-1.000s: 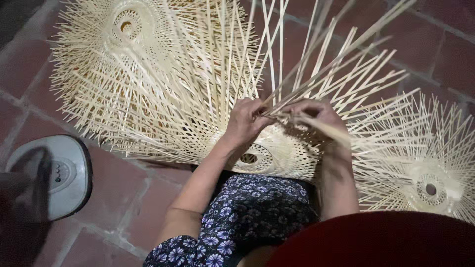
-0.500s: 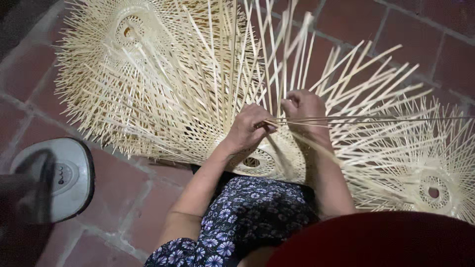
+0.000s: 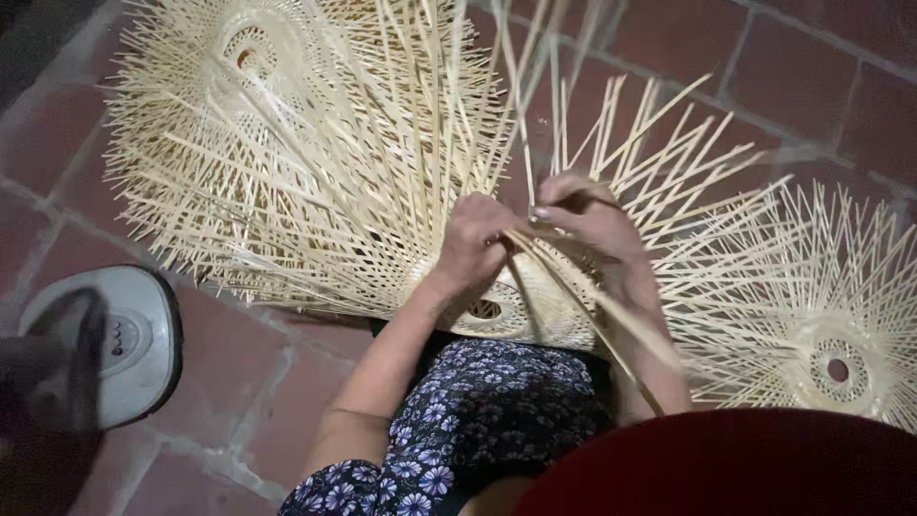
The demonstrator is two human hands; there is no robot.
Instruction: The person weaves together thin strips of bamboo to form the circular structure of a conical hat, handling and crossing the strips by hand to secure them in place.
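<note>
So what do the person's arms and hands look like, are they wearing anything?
Both forearms are bare, with no sleeves reaching them, and no gloves on the left hand or the right hand. I can't make out any rings, watch or bracelets. A fingernail on the right hand looks pale and shiny. Lower down, the person wears dark clothing printed with small blue and white flowers.

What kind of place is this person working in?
Probably a home yard or floor-level craft spot. The ground is red brick paving, woven bamboo pieces lie spread around, and a fan base stands nearby. Both hands, left hand and right hand, weave strips.
</note>
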